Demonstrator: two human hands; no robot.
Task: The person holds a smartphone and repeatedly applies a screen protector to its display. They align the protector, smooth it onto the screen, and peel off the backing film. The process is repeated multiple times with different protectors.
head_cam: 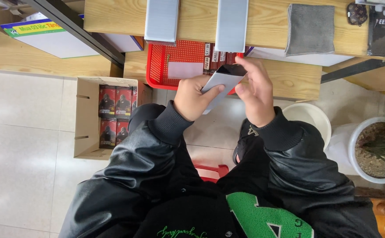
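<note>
Head view, looking straight down.

Held item: a flat grey sleeve-like packet (pixel 221 83) with a dark upper end, sitting tilted between both hands, above the floor and just in front of the tabletop (pixel 289 77) edge.

Left hand (pixel 192 97): curling closed around the packet's lower end, thumb lying across its face.

Right hand (pixel 256 90): fingers (pixel 249 66) bending over the packet's dark upper end and pinching it, palm facing left.

Both arms are wearing black glossy jacket sleeves with ribbed cuffs; a green patch is showing on the chest.

Behind the hands: a red mesh basket (pixel 174 53) is sitting on the lower tabletop, holding a pale card and a row of small upright boxes (pixel 216 57). Two grey flat boxes (pixel 161 20) are overhanging the upper shelf above the basket. A grey folded cloth (pixel 310 28) is lying on that shelf to the right, with a black packet (pixel 382 31) near it.

Floor, left: an open cardboard carton (pixel 86 117) is holding red-and-black boxes (pixel 115 114) in rows.

Floor, right: a white bucket (pixel 311 119) is standing just beside a white plant pot (pixel 373 150) filled with soil.

Below the arms: a red stool part (pixel 212 171) is showing between the knees.
</note>
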